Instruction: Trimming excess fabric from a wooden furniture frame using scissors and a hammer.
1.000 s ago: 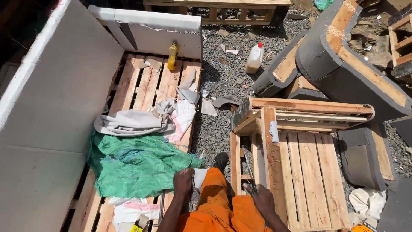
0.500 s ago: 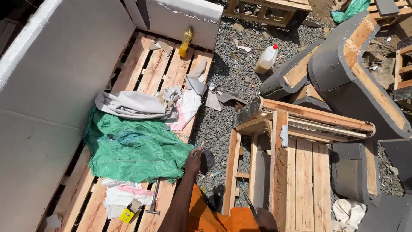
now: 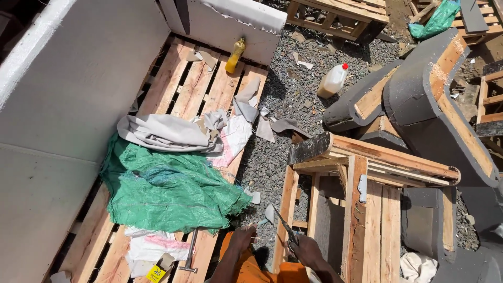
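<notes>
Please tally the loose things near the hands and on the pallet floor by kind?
Scissors, in the right hand: 1
Hammer: 1
Green sack: 1
Grey cloth: 1
Yellow bottle: 1
White jug: 1
Total: 6
The left hand holds nothing that shows.

Slatted wooden platform (image 3: 173, 89): green sack (image 3: 167, 191), grey cloth (image 3: 162, 133), yellow bottle (image 3: 235, 55). Gravel (image 3: 293, 89): white jug (image 3: 334, 80), cloth scraps (image 3: 287, 126).

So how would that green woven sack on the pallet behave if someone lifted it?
The green woven sack would probably be floppy: it lies crumpled in folds. Likely light, being thin sheeting. Its frayed edge might snag on the pallet slats.
</notes>
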